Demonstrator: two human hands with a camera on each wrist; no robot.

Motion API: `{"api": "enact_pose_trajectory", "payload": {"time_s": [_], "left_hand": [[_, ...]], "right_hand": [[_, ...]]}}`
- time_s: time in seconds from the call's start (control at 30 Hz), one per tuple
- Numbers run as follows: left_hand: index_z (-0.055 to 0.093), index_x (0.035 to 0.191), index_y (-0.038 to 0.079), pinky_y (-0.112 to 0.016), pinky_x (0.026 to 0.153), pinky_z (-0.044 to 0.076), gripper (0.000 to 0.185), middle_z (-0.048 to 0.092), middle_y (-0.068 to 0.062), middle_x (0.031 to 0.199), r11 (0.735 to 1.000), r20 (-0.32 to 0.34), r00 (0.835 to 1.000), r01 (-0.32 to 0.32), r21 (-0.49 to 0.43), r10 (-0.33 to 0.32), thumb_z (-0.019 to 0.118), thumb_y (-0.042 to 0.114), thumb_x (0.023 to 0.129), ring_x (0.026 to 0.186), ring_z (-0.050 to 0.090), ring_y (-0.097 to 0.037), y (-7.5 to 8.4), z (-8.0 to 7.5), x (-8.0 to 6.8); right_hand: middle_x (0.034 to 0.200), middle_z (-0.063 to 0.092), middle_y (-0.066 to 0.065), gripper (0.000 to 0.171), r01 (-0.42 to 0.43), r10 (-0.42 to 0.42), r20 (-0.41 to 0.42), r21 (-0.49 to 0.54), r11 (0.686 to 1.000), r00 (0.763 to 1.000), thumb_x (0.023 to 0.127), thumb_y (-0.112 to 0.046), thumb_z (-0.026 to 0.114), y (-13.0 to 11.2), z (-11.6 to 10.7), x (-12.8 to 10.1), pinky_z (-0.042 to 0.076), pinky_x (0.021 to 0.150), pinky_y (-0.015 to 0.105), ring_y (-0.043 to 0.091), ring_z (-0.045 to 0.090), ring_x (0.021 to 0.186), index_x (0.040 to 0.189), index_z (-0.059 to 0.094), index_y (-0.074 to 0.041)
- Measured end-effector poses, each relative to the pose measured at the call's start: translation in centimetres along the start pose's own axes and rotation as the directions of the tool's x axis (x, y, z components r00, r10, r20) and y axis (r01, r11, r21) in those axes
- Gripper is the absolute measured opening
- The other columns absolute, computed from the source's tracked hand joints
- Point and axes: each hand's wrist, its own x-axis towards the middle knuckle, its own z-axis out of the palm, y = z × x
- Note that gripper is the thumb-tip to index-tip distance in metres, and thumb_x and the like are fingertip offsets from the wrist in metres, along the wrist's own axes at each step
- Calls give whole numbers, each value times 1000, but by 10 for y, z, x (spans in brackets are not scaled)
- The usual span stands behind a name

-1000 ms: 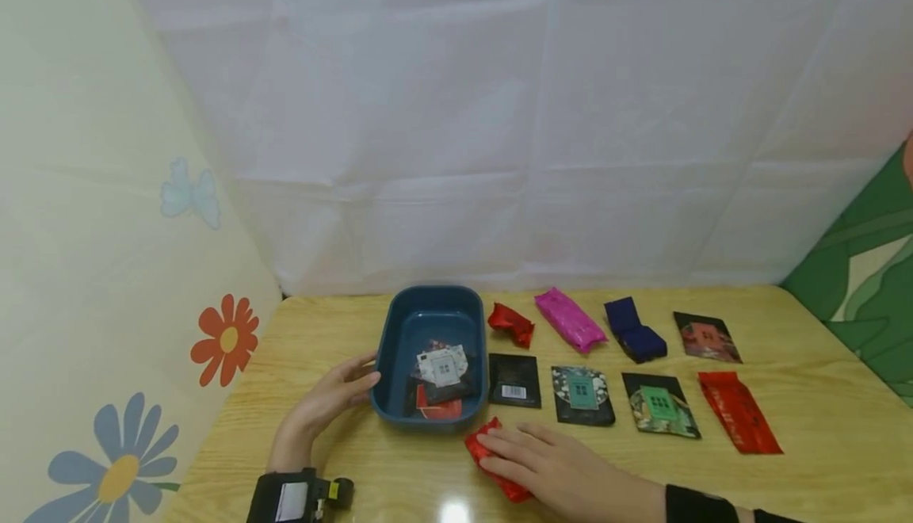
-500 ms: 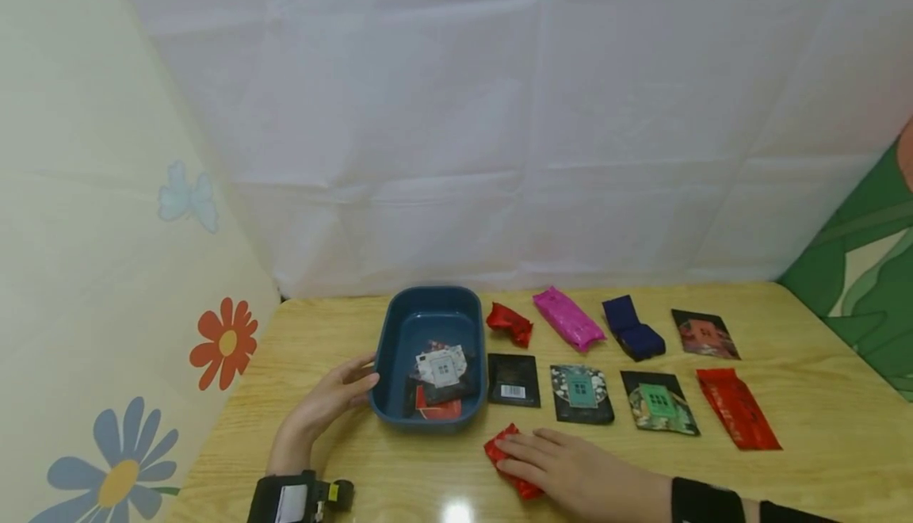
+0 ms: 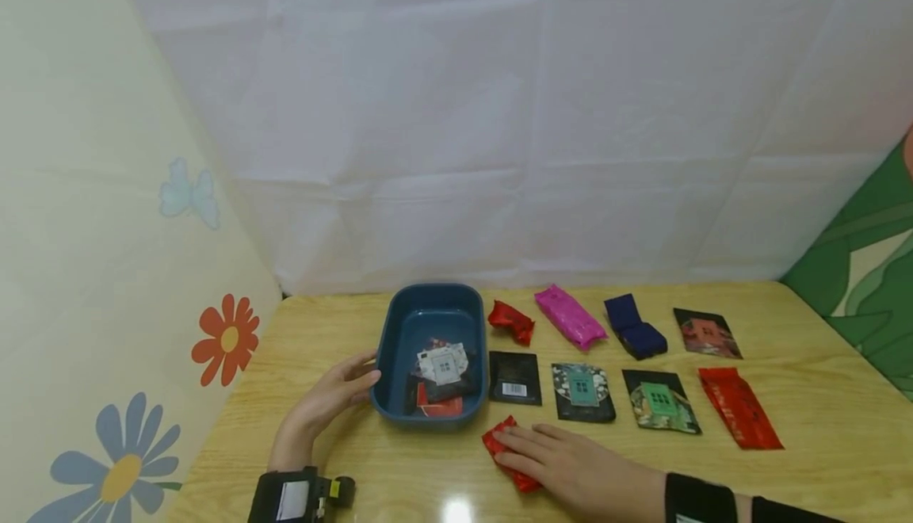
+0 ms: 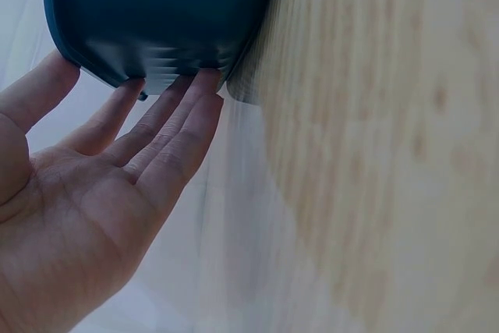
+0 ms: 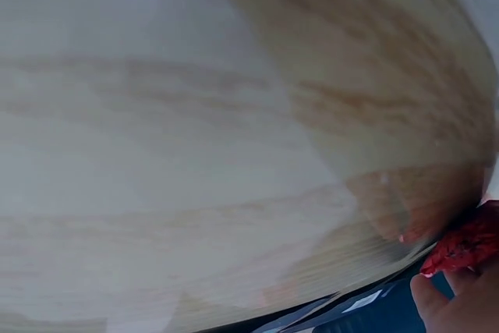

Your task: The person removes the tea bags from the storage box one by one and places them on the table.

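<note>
My left hand point(image 3: 326, 398) is at the left side of a blue plastic bin point(image 3: 432, 303), its straight fingertips touching the outer wall. That contact shows close up in the left wrist view, where the fingers point(image 4: 181, 134) reach the bin point(image 4: 168, 13). Several flat sachets point(image 3: 444, 368) lie overlapped inside the bin, a white one on top. In front of the bin my right hand point(image 3: 571, 463) rests on a shiny red packet point(image 3: 509, 457), fingers laid straight across it. The right wrist view catches only the packet's edge point(image 5: 466, 246) and part of the hand.
A small red packet point(image 3: 511, 323), a pink packet point(image 3: 570, 318) and a folded dark-blue item point(image 3: 635, 329) lie at the back. Black sachets point(image 3: 515, 378) and a long red packet point(image 3: 740, 408) spread rightward. A white sheet point(image 3: 456, 127) hangs behind the wooden table point(image 3: 806, 341).
My right hand has slid the red packet a little to the right, away from the bin's front corner. The left hand and the bin stay where they were.
</note>
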Motion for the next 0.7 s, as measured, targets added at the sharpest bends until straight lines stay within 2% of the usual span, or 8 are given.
{"api": "enact_pose_trajectory", "payload": {"time_s": [0.27,0.5,0.7], "left_hand": [[25,151,-10,-47,105,44,62,32,-36,150,1000,3,1000,-3,4,3,52,21,105,131,46,-41,0,0,0],[25,151,-10,-46,103,45,63,32,-36,149,1000,12,1000,-15,4,15,53,21,104,129,48,-40,-1,0,1],[26,151,-10,-46,101,47,61,34,-36,148,1000,-2,1000,-20,13,20,53,19,104,129,49,-41,-1,0,0]], "right_hand": [[156,39,2,55,35,-41,-59,-103,994,997,106,-48,32,-1,4,1,46,103,46,21,43,137,155,34,-23],[156,38,2,58,28,-33,-49,-89,996,998,105,-52,34,-1,3,0,45,104,46,20,41,138,154,35,-21],[158,34,2,56,70,-84,-100,-138,988,991,106,-48,37,-3,-1,-2,45,103,45,19,40,139,154,36,-19]]}}
